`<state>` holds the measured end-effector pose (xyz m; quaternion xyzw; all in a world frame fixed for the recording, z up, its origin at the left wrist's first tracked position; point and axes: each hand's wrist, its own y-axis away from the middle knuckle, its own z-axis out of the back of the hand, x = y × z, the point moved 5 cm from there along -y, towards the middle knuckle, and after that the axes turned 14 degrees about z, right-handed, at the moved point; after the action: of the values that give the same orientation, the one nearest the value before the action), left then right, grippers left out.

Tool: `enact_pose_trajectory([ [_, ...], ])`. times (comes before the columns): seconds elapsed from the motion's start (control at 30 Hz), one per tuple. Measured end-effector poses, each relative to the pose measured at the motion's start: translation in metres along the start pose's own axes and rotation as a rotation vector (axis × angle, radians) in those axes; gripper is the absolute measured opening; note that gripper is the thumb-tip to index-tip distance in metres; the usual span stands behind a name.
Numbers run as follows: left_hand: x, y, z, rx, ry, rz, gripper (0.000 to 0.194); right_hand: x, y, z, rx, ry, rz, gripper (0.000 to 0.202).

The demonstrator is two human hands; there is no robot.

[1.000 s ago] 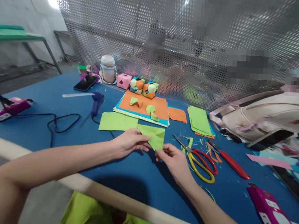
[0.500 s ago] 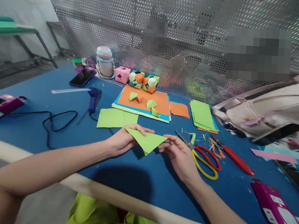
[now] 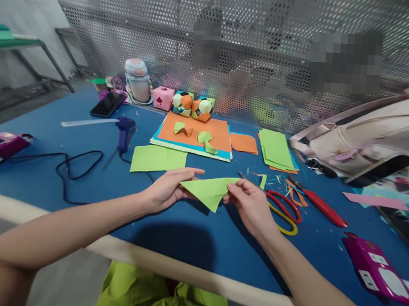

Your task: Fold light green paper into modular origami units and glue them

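Note:
A green paper (image 3: pixel 207 191), folded into a triangle, is held just above the blue table between my two hands. My right hand (image 3: pixel 248 199) pinches its right corner between thumb and fingers. Under the left corner lies my left hand (image 3: pixel 167 187), its fingers stretched out to the right and the paper resting against them. The triangle's point hangs down toward me. Behind my left hand a flat green sheet (image 3: pixel 159 159) lies on the table. Scissors (image 3: pixel 284 211) with red and yellow handles are beside my right hand, partly hidden by it.
Behind are stacked orange sheets (image 3: pixel 206 130), folded paper cubes (image 3: pixel 202 107), a bottle (image 3: pixel 138 82) and a phone (image 3: pixel 107 104). A glue gun (image 3: pixel 124 134) sits left; a red-handled cutter (image 3: pixel 326 209), green papers (image 3: pixel 276 149) and a bag (image 3: pixel 368 133) are right.
The paper triangle has shifted right and tilted, its right corner lifted by my right hand. My left hand's thumb no longer lies over the paper, and its fingers have straightened.

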<state>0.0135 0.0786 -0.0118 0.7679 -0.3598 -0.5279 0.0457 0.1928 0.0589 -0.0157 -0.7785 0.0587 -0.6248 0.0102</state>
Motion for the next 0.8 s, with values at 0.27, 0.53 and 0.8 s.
enact_pose_trajectory([
  [0.27, 0.009, -0.004, 0.002, -0.045, -0.031, 0.11, 0.022, -0.004, -0.004, 0.005, 0.042, 0.142, 0.088, 0.021],
  [0.53, 0.01, -0.006, 0.007, -0.078, 0.091, 0.176, 0.021, 0.036, 0.012, -0.013, 0.362, 1.0, 0.852, 0.041],
  [0.8, 0.009, -0.004, -0.003, 0.095, 0.129, 0.134, 0.031, 0.026, 0.012, -0.012, 0.26, 0.911, 0.739, 0.016],
])
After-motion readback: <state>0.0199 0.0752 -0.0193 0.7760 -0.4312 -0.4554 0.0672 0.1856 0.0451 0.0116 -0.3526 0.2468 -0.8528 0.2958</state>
